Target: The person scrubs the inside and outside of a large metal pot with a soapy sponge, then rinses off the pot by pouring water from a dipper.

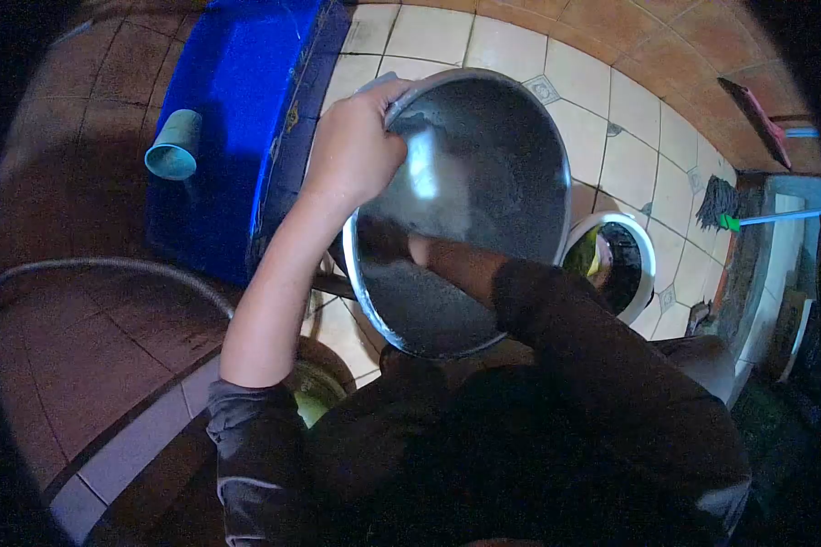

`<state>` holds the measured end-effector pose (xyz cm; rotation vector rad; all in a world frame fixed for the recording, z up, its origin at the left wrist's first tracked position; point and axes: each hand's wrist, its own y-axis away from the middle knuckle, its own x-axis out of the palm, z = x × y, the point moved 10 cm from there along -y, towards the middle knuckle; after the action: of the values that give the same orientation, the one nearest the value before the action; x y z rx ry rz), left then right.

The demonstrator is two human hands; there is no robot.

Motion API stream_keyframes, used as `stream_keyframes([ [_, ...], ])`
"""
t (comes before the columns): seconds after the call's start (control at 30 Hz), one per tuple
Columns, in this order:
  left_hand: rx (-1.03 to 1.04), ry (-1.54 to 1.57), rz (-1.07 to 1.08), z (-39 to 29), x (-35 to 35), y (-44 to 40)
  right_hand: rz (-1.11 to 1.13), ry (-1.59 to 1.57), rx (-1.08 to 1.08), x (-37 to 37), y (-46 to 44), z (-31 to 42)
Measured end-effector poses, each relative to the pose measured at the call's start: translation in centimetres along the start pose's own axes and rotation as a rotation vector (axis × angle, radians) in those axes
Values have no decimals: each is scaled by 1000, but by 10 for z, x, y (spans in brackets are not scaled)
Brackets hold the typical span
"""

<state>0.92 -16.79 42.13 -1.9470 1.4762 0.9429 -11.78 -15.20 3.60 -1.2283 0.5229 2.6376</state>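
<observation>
Dark-sleeved right arm (pixel 593 324) slants into a tilted basin (pixel 506 155).

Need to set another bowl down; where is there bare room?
Pale tiled floor lies bare between the large bowl and the brown tiles. The blue surface shows a bare patch beyond the cup. Crowded: right of the bowl, where the white-rimmed bucket sits.

Dim in here, grainy. White glare streaks the dark, glossy round basin (pixel 483 191); pale square floor tiles (pixel 584 87) catch light; edges bow, corners black.
</observation>
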Motion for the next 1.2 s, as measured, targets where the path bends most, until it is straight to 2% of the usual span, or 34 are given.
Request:
stream_keyframes([
  [0.07, 4, 5, -21, 4, 0, 3, 56, 18, -40, -1, 36, -12],
  [0.13, -3, 37, -42, 11, -2, 6, 122, 91, -33, -17, 43, -64],
  [0.27, -13, 36, -46, 10, 5, 8, 24, 108, 125, -42, -39, -109],
  [0.33, 12, -5, -21, 5, 8, 3, -13, 61, 148, -38, -67, -82],
  [0.4, -2, -6, -1, 4, 9, -1, -20, 19, 101, -23, -58, -42],
  [0.53, -25, 16, -14, 11, 5, -6, 54, -29, -62, 5, 19, 8],
  [0.63, -19, 57, -42, 22, 4, 2, 174, 30, -110, -10, 49, -40],
  [0.73, 13, 90, -76, 24, 4, 3, 152, 102, -23, -31, 10, -96],
  [0.8, 0, 61, -60, 21, 5, 1, 62, 87, 61, -37, -46, -94],
  [0.87, -64, -2, 3, 14, 6, -2, 8, 41, 82, -30, -72, -63],
  [1.03, -60, -7, -39, 21, -1, -2, 45, -14, -78, 2, 5, 3],
  [1.13, -53, 74, -89, 35, -2, 7, 141, 54, -90, -4, 35, -41],
  [1.2, -25, 90, -116, 35, -5, 10, 146, 109, -25, -16, 19, -84],
])
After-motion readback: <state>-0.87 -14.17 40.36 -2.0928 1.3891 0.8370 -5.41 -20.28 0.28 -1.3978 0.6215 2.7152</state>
